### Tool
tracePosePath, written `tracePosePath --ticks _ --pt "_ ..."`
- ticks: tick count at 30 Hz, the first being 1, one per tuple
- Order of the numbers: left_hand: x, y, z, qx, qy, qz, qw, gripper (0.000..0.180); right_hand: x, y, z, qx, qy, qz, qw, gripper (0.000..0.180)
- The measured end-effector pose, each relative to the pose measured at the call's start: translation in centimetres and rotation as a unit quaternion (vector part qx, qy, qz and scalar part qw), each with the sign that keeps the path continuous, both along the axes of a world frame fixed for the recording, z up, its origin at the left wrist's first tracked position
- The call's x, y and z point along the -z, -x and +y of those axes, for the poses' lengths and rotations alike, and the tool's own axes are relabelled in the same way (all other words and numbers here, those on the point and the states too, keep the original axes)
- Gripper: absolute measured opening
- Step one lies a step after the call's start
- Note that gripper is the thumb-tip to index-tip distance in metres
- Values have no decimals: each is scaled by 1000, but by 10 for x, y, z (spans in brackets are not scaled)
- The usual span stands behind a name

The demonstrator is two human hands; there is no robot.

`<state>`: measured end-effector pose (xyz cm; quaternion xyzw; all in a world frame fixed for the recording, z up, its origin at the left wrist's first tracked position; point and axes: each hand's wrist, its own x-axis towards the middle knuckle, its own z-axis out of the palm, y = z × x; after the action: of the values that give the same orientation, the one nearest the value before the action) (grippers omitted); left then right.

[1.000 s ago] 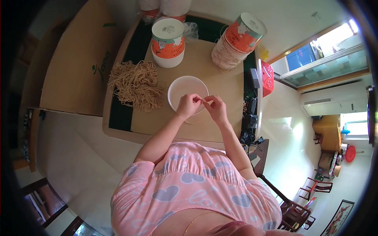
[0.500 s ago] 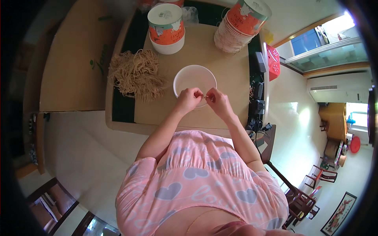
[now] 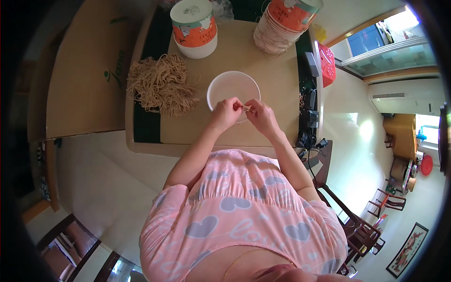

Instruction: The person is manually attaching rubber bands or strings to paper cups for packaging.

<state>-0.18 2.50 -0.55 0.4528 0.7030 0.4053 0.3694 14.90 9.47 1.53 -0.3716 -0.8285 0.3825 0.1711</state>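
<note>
My left hand point(image 3: 228, 113) and my right hand point(image 3: 259, 115) meet over the near rim of a white round tub point(image 3: 231, 84) standing open on the table. Thumbs and fingers of both are pinched around a short bit of tan string point(image 3: 244, 109); its exact shape is too small to make out. Pale inner walls of the tub show beyond my fingers. To the left of the tub lies a loose, tangled pile of tan string point(image 3: 164, 87).
Orange-and-green printed tubs point(image 3: 193, 30) stand upside down at the far left. A tall nested stack of tubs point(image 3: 277, 35), with strings along its sides, is at the far right. Black adapters and cables point(image 3: 307, 129) line the right edge. A large cardboard box point(image 3: 87, 80) stands left.
The whole view has shifted slightly, with the tabletop things a little higher in the picture. Both hands stay pinched together over the tub's near rim, their fingers turned slightly.
</note>
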Motion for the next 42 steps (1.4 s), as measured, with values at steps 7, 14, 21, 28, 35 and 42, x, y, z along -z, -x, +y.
tracePosePath --ticks 7,14,21,28,35,42 --pt "2 -1 0 12 1 7 1000 9 4 -1 1 7 2 -17 1000 9" --pt "1 -2 2 11 2 7 1000 10 9 -1 -3 11 -20 -26 999 11" --pt "5 0 2 7 -5 24 1000 10 -1 -3 -9 18 -28 -50 998 24" --pt "0 -1 1 8 -6 -18 1000 10 -18 -2 -16 47 -92 -139 985 24" --pt "-4 -2 0 10 -8 -21 1000 10 -2 -1 -12 17 -86 -58 994 14" --pt "-1 0 -3 5 -4 -7 1000 9 -2 0 -13 29 -46 -21 998 10"
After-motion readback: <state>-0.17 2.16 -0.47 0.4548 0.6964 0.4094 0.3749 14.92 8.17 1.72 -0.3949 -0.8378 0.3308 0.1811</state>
